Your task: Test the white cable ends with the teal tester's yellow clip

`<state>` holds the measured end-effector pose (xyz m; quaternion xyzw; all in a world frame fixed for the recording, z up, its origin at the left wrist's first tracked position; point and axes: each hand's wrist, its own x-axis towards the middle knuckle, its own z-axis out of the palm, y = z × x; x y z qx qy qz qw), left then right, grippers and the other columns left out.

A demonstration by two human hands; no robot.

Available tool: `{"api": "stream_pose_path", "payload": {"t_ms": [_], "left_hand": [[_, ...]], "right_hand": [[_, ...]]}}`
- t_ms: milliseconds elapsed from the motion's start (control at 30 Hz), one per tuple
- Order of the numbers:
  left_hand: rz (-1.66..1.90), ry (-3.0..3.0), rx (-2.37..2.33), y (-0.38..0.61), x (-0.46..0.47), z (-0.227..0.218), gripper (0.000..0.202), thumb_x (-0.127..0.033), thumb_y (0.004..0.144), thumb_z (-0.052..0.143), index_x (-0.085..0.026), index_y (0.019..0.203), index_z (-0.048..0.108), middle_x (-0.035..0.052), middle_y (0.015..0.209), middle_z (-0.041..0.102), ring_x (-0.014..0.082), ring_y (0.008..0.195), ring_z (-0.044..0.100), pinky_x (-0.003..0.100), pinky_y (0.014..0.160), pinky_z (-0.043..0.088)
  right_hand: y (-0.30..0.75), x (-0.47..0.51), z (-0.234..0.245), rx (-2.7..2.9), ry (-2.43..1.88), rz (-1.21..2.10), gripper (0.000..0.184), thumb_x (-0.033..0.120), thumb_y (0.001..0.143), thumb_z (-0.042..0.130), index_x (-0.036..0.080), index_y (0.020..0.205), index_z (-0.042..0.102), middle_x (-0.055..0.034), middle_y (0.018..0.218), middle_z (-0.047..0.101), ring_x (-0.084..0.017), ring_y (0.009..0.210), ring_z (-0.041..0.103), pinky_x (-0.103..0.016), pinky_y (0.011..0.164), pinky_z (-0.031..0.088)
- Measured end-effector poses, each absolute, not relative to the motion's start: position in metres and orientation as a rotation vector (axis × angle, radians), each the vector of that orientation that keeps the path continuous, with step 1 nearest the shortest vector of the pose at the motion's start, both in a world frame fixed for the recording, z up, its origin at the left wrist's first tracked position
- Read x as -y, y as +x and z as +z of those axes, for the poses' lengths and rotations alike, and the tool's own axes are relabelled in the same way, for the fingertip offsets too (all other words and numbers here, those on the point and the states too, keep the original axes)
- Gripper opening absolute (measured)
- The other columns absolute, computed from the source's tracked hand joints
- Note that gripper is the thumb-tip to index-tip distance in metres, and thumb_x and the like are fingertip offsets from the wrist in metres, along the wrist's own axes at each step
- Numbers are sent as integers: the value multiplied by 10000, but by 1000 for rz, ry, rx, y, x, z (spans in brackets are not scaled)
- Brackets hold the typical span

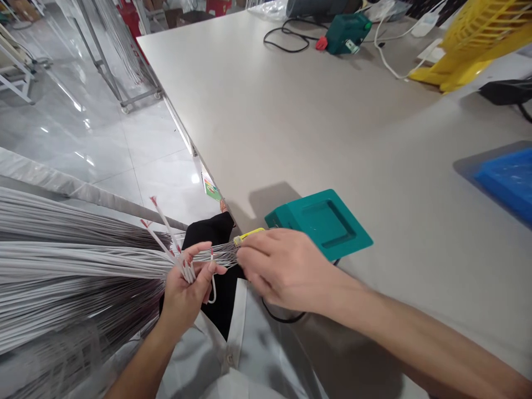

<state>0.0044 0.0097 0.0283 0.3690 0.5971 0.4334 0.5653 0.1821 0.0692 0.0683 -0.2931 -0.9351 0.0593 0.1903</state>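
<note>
Several white cables (pixel 189 272) with reddish stripped ends are held in my left hand (pixel 189 285), its fingers closed round them. One cable end with a red tip (pixel 211 254) stands up by the thumb. My right hand (pixel 282 266) is closed near the table edge, beside a bunch of thin wires (pixel 224 254); its fingertips are turned away, so what they grip is hidden. A yellow strip (pixel 251 235) shows just past its knuckles. Behind that hand, a teal device (pixel 332 221) with a square recess lies on the table.
A large bundle of long white cables (pixel 83 260) lies at the left, along a rail (pixel 83 185). On the table (pixel 291 127) are a dark green box (pixel 347 33), a yellow fan (pixel 477 44) and a blue tray (pixel 507 177). A wheeled metal rack (pixel 103 61) stands on the floor.
</note>
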Motion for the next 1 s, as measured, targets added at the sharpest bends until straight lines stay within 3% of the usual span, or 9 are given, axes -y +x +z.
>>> {"api": "stream_pose_path", "payload": {"t_ms": [133,200,333,567,700,1000], "left_hand": [[1047,869,-1352,8,-17,25,492,-340,783,621,-202,1231,470,47,748,700,45,354,381,174,337,302],[1053,866,-1337,11,-21,23,480,-352,775,625,-187,1207,499,56,759,705,46,348,382,180,331,297],[1060,849,-1309,18,-25,19,491,-359,772,624,-166,1206,499,70,767,707,44,342,381,180,320,283],[1059,815,-1232,24,-28,19,447,-337,794,604,-159,1191,501,69,754,704,29,331,356,167,314,247],[1047,793,-1228,32,-28,20,472,-352,785,611,-139,1192,500,76,736,699,28,319,338,170,305,243],[1140,793,-1328,48,-23,18,541,-381,734,659,-129,1195,533,44,672,673,47,368,378,176,347,315]], "right_hand": [[203,-77,69,2684,-992,-23,251,183,852,438,87,1026,590,-130,840,633,-257,807,569,-387,687,403],[208,-78,64,2761,-1033,-105,279,133,836,434,63,1069,573,-150,838,630,-298,874,550,-445,762,390],[205,-78,55,2789,-1058,-231,337,32,800,349,115,998,608,-144,795,625,-311,885,517,-508,864,339],[196,-93,57,2927,-1031,-134,158,45,727,507,116,761,644,-133,684,615,-300,816,546,-498,803,375],[195,-99,63,3039,-1005,-38,162,-2,667,530,113,658,643,-117,650,646,-263,750,582,-519,861,365],[193,-99,72,3097,-1066,15,216,-13,688,486,110,696,662,-121,657,666,-270,747,608,-551,947,319]]}}
